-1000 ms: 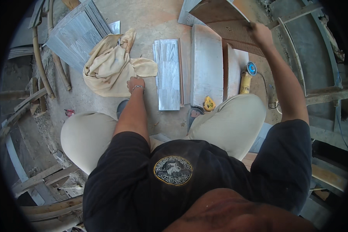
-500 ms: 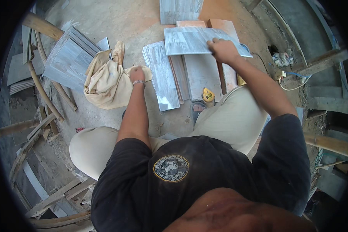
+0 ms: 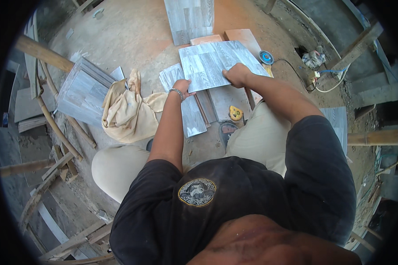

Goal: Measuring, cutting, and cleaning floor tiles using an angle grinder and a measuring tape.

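Observation:
A grey wood-patterned tile (image 3: 216, 62) is held tilted between my two hands. My left hand (image 3: 181, 88) grips its lower left corner, thumb on the face. Closed round its near edge toward the right is my right hand (image 3: 238, 75). Below the held tile lie narrow cut tile strips (image 3: 192, 115) and a plain pale slab (image 3: 225, 104). A yellow tape measure (image 3: 236, 113) rests on that slab's near end. The cream cloth (image 3: 126, 112) lies crumpled to the left of my left hand.
A stack of similar tiles (image 3: 86, 90) leans at the left by a bamboo pole (image 3: 44, 53). Another tile (image 3: 190, 20) stands at the back. A blue disc power tool (image 3: 265, 57) with a cord lies right of the held tile. Loose timber (image 3: 70, 234) crowds the lower left.
My left hand has left the cream cloth and taken hold of the tile's left corner. The tile has tilted so more of its face shows, uncovering the blue disc.

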The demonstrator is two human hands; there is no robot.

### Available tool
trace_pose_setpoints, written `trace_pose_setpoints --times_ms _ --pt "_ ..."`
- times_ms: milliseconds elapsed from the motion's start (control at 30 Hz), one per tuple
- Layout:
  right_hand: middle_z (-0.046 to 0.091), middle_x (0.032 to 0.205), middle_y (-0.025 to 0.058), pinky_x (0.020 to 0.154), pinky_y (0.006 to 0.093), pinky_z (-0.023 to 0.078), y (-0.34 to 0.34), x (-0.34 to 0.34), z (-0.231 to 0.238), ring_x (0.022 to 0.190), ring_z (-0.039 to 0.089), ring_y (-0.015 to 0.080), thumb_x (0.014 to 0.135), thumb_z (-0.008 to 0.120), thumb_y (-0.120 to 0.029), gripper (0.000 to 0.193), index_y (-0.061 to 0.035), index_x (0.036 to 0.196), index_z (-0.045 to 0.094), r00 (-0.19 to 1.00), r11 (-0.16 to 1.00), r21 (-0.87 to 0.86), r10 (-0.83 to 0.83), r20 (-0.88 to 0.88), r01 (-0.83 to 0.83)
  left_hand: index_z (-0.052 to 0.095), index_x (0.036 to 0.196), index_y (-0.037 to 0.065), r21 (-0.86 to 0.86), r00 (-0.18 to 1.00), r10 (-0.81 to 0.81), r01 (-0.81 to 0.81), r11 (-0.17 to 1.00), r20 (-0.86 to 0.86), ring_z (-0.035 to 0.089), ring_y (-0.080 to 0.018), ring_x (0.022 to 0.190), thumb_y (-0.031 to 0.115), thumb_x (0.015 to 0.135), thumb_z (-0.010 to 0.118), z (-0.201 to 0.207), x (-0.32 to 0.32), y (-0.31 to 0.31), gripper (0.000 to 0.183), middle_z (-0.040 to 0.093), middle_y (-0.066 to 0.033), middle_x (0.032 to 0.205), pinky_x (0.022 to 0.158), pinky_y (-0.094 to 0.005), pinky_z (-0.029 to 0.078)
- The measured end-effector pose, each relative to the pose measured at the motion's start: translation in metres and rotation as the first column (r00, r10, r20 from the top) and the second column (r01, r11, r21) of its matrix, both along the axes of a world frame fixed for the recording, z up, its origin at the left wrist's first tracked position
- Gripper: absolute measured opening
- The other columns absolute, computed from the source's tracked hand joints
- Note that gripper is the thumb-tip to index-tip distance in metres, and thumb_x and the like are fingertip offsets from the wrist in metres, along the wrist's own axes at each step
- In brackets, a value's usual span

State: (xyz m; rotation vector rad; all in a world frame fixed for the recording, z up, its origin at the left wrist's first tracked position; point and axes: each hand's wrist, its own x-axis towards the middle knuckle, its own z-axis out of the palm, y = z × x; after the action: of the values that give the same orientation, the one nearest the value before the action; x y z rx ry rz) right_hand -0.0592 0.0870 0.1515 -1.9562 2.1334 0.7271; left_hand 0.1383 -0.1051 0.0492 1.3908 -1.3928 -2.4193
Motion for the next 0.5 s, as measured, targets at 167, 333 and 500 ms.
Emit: trace_pose_setpoints --times_ms 167,333,500 --pt "0.076 0.091 0.0164 0.078 0.0449 0.058 0.001 -0.003 -0.007 0.086 0.075 0.0333 0.082 0.07 -0.026 0.032 -0.0041 0.106 0.071 0.999 0.999 -0.013 -0.04 -0.023 0.04 0.052 0.125 0.001 0.06 0.998 -0.003 0.007 0.998 -0.067 0.066 -0.0299 0.106 0.016 0.105 0.052 -0.011 0.0 -0.004 0.025 0.062 -0.0127 0.12 0.088 -0.0544 0.06" --pt "0.076 0.09 0.016 0.075 0.0446 0.058 0.005 -0.002 -0.013 0.084 0.075 0.0337 0.079 0.071 -0.029 0.024 -0.0064 0.085 0.077 0.998 1.0 0.021 0.024 -0.058 -0.023 0.052 0.127 0.001 0.069 0.998 -0.013 0.017 0.998 -0.058 0.067 -0.0302 0.108 0.015 0.105 0.05 -0.009 0.002 0.003 0.025 0.063 -0.0132 0.123 0.091 -0.0548 0.057" --pt "0.076 0.089 0.0152 0.075 0.0441 0.058 0.003 -0.002 -0.014 0.084 0.075 0.0328 0.079 0.071 -0.03 0.024 -0.0072 0.083 0.078 0.997 0.999 0.011 0.033 -0.063 -0.033 0.051 0.13 0.001 0.077 0.999 -0.005 0.009 0.997 -0.053 0.067 -0.0299 0.108 0.015 0.106 0.049 -0.005 0.002 0.002 0.028 0.063 -0.0132 0.125 0.091 -0.0549 0.057"
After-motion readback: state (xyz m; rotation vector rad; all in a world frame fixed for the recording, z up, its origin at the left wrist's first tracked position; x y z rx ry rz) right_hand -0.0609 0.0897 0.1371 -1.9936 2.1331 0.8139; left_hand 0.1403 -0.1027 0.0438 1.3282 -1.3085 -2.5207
